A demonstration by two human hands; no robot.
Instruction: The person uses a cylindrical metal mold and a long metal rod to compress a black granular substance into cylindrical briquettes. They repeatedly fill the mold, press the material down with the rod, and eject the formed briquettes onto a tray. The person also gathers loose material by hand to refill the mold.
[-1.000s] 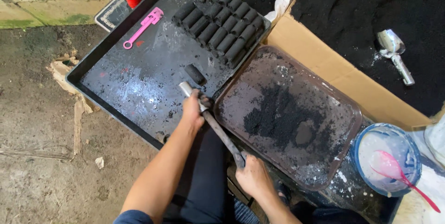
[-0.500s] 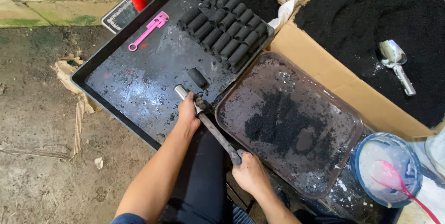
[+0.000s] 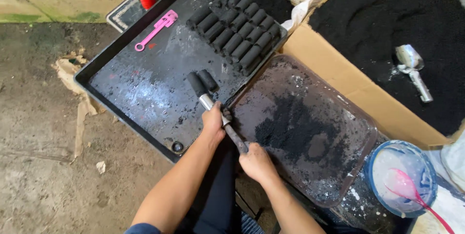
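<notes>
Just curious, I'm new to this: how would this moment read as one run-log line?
left hand: grips metal tube | right hand: on plunger rod | black cylinder: emerging beside loose cylinder | black tray

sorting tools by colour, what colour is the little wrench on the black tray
Pink. The wrench lies near the far left edge of the tray, clearest in the head view.

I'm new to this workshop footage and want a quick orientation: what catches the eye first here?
Both hands, left and right, grip a metal tube with a black cylinder emerging from its far end onto the black tray. Rows of black cylinders fill the tray's far corner. At right, a cardboard box of black powder holds a metal scoop.
</notes>
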